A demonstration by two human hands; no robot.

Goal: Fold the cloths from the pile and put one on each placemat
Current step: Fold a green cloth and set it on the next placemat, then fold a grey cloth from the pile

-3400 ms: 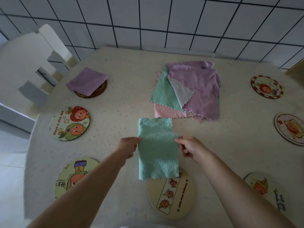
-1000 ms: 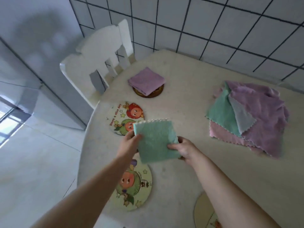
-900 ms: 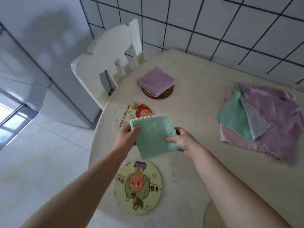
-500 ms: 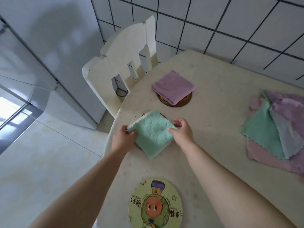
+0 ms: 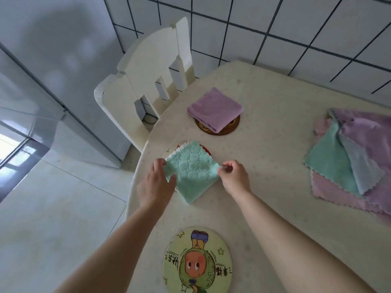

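A folded green cloth (image 5: 193, 169) lies on a round placemat (image 5: 207, 149) near the table's left edge and hides nearly all of it. My left hand (image 5: 155, 182) pinches the cloth's left corner. At the cloth's right corner my right hand (image 5: 233, 174) pinches it with curled fingers. A folded purple cloth (image 5: 214, 108) rests on a brown placemat (image 5: 231, 125) farther back. The pile of unfolded cloths (image 5: 351, 159), purple, green, pale blue and pink, lies at the right. A green cartoon placemat (image 5: 197, 261) sits bare near the front.
A white chair (image 5: 152, 81) stands against the table's far left edge. The beige table (image 5: 275, 144) meets a tiled wall (image 5: 275, 28) at the back. Pale floor and a grey cabinet (image 5: 53, 81) lie to the left.
The green cloth, carried left from the table's middle, has come down onto the placemat near the left edge. Both hands still pinch its corners. The view has swung left.
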